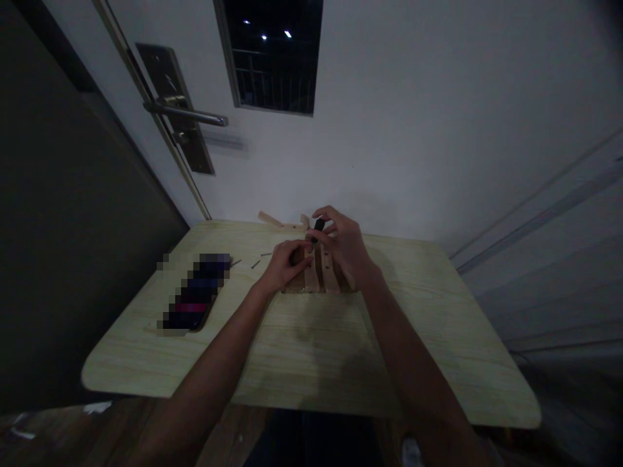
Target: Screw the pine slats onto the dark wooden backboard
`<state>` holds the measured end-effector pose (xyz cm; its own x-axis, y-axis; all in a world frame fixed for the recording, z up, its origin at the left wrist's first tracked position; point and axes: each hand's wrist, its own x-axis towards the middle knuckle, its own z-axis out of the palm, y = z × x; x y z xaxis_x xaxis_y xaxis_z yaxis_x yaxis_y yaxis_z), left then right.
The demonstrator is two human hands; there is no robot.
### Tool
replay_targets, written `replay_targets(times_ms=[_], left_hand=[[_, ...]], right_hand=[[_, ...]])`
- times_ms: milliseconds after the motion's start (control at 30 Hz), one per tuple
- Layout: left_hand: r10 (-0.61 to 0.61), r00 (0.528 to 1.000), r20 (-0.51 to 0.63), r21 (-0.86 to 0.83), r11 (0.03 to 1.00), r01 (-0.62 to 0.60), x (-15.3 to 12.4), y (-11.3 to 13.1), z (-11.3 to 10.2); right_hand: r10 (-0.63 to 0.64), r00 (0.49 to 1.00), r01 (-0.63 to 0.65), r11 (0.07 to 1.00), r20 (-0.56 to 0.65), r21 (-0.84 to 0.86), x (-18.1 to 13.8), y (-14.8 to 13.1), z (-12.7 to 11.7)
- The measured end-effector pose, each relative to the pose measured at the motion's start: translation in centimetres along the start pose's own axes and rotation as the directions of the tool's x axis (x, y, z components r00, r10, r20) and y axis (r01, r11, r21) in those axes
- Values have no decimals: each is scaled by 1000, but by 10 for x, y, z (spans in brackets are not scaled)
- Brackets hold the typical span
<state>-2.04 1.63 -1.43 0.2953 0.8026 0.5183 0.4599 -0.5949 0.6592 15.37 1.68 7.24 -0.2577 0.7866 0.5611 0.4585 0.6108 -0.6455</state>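
Two bare forearms (224,353) cross the near edge of the wood-grain table (302,350), reaching to a brown board (295,285) set toward the far edge, between the hands. Two pale strips (329,279) lie along it. The right hand (346,240) pinches a black handle (318,226) above the board's far end. The left hand (283,264) curves over the board's left side, thumb and fingers at the left strip; whether they pinch anything I cannot tell. Small screws (256,264) lie just left of it; a phone (197,298) lies farther left. A loose strip (269,218) lies near the white door (413,130), which bounds the far side. Tabletop stretches near and right, giving elbow room up to the rounded corners.
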Motion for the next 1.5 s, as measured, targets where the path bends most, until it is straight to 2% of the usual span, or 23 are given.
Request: replay_targets(times_ms=[167, 333, 400, 500, 733, 867, 1067, 1333, 1500], left_hand=[[10, 1000, -4, 16, 1000, -10, 1, -2, 1], [4, 1000, -17, 13, 1000, -4, 1, -2, 2], [-1, 1000, -20, 13, 1000, 2, 1, -2, 3], [-18, 1000, -18, 23, 1000, 18, 0, -4, 3], [-3, 1000, -21, 8, 1000, 3, 0, -5, 4], [14, 1000, -23, 5, 1000, -14, 0, -8, 5], [11, 1000, -5, 22, 1000, -11, 2, -7, 5], [-27, 1000, -7, 27, 999, 27, 1, -2, 3], [-20, 1000, -3, 9, 1000, 20, 1, -2, 2]], right_hand=[[-32, 988, 16, 994, 148, 108, -2, 5, -13], [-21, 989, 4, 993, 146, 114, -9, -1, -15], [26, 993, -34, 997, 113, 68, -12, -8, -11], [71, 997, -72, 997, -22, -22, -16, -15, -4], [51, 990, -62, 995, -129, -83, -13, -6, -1], [29, 1000, -29, 999, -9, 17, -2, -2, -13], [69, 989, -85, 989, 134, 121, 17, 0, -24], [-2, 990, -16, 992, 140, 126, 28, 5, -18], [53, 973, -79, 991, 225, 111, 32, 4, -24]])
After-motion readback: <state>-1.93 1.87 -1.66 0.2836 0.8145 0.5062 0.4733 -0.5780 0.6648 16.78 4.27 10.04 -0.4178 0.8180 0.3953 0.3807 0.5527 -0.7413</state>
